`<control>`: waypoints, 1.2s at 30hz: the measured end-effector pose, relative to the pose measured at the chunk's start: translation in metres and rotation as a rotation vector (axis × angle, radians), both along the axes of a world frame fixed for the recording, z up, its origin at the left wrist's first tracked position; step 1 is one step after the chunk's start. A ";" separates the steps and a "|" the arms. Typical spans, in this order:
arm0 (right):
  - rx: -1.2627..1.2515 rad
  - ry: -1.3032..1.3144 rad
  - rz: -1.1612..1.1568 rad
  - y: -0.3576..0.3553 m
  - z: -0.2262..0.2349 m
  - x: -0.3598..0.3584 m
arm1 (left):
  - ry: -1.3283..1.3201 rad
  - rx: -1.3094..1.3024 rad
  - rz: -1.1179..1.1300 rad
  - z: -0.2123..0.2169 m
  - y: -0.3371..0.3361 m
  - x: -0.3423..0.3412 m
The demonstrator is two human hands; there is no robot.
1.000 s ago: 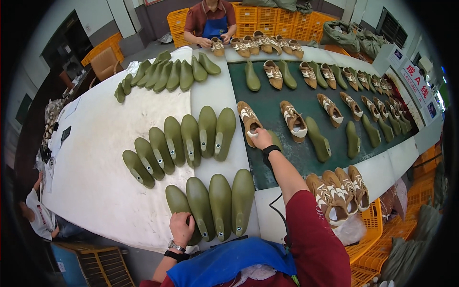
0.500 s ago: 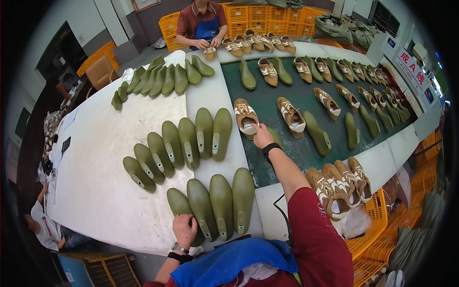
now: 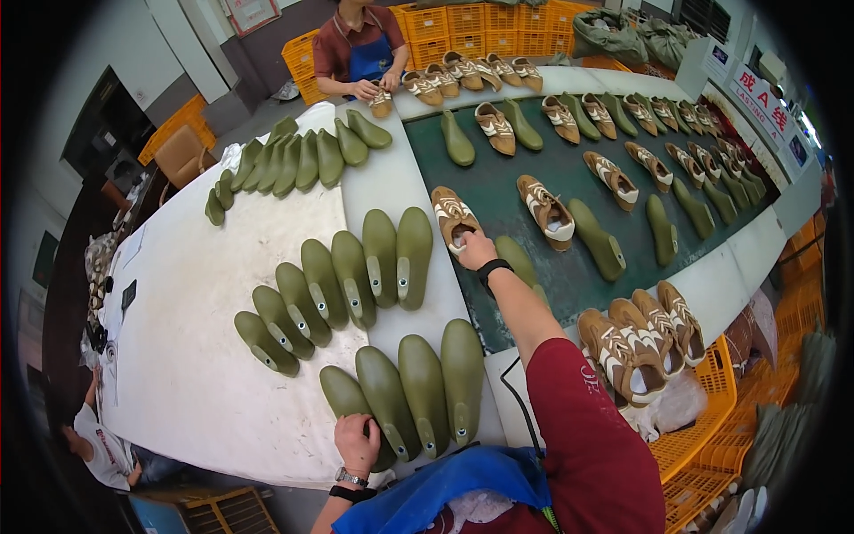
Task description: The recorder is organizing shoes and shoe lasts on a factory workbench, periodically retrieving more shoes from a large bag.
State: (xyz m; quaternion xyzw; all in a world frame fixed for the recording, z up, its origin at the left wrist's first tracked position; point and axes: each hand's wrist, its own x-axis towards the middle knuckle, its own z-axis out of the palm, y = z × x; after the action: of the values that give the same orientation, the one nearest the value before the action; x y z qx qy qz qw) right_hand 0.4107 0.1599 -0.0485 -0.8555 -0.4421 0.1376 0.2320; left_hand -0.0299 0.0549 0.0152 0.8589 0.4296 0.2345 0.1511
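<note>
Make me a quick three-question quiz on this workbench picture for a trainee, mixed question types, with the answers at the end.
1. Multiple choice: what does the right hand touch?
A) an orange crate
B) a brown-and-white shoe
C) a chair

2. True or false: the left hand rests on a green shoe last, the leftmost of the four in the nearest row.

3. Fill in the blank: the co-worker at the far side wears a ____ apron.

Key: 1. B; 2. true; 3. blue.
</note>
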 end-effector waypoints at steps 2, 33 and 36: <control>0.051 0.076 -0.033 -0.008 0.003 -0.003 | -0.006 0.024 -0.012 -0.002 -0.001 -0.001; 0.105 0.286 0.051 -0.229 0.033 -0.233 | -0.397 -0.548 0.011 -0.046 0.019 -0.049; 0.110 0.254 0.051 -0.224 0.031 -0.236 | -0.424 -0.785 0.057 -0.050 0.023 -0.048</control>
State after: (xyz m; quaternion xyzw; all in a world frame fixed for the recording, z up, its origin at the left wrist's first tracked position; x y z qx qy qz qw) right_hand 0.1750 -0.0645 -0.0172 -0.8057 -0.4376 0.2262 0.3290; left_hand -0.0776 0.0779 -0.0352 0.6572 0.4691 0.2284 0.5439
